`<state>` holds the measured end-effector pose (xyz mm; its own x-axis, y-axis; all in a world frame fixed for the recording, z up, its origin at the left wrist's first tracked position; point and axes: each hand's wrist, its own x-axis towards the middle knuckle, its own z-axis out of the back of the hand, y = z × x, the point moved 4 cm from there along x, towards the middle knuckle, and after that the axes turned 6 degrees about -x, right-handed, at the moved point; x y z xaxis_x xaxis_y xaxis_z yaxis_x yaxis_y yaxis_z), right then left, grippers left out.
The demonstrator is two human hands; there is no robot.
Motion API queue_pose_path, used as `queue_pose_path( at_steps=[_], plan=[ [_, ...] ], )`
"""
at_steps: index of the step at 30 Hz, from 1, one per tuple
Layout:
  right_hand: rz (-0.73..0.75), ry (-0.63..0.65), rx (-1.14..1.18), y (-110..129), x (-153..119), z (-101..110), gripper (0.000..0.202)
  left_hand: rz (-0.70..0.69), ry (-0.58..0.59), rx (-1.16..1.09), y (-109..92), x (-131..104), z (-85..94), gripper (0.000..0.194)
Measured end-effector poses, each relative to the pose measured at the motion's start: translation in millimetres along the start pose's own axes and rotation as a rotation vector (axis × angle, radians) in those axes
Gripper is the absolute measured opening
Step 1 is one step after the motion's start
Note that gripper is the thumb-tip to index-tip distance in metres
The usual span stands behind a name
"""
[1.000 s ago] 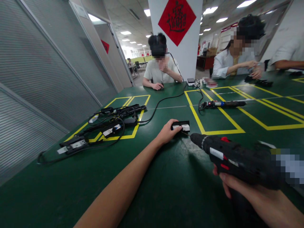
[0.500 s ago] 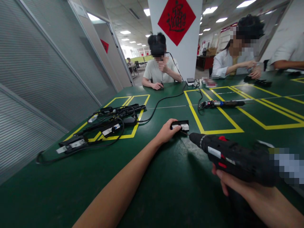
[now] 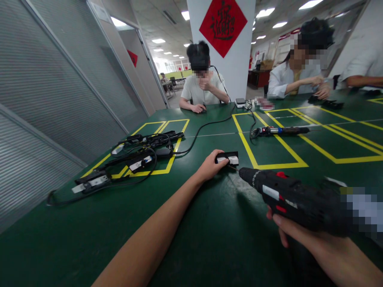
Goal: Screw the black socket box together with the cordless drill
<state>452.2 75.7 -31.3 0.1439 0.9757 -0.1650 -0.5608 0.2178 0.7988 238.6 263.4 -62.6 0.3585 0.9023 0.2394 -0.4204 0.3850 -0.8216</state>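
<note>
My left hand (image 3: 212,164) grips a small black block with a white label (image 3: 232,160) on the green table, thumb in front and fingers behind. My right hand (image 3: 299,231) is wrapped around the handle of a black cordless drill (image 3: 287,195) with red details. The drill lies level and points left, its thin bit (image 3: 233,168) reaching to the near side of the block. Whether the tip touches the block I cannot tell. The lower handle of the drill is lost in shadow.
Black power adapters with cables (image 3: 146,153) lie at the left within yellow tape (image 3: 161,172). A pen-like tool with a blue band (image 3: 281,130) lies at the right, on a cable. Across the table sit a person in a light shirt (image 3: 191,87) and others at the right.
Almost nothing differs. The view has shifted very slightly, while both hands, the block and the drill keep their places.
</note>
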Motion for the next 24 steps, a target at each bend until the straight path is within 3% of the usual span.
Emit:
queue_pose_path(
  at_steps=[13, 24],
  plan=[
    [0.018, 0.022, 0.172, 8.0, -0.5, -1.6, 0.037, -0.023, -0.015, 0.003, 2.2, 1.2, 0.1, 0.039],
    [-0.068, 0.033, 0.134, 16.0, -8.1, 1.8, 0.030, -0.017, -0.009, 0.000, 1.6, -0.4, 0.3, 0.039]
  ],
)
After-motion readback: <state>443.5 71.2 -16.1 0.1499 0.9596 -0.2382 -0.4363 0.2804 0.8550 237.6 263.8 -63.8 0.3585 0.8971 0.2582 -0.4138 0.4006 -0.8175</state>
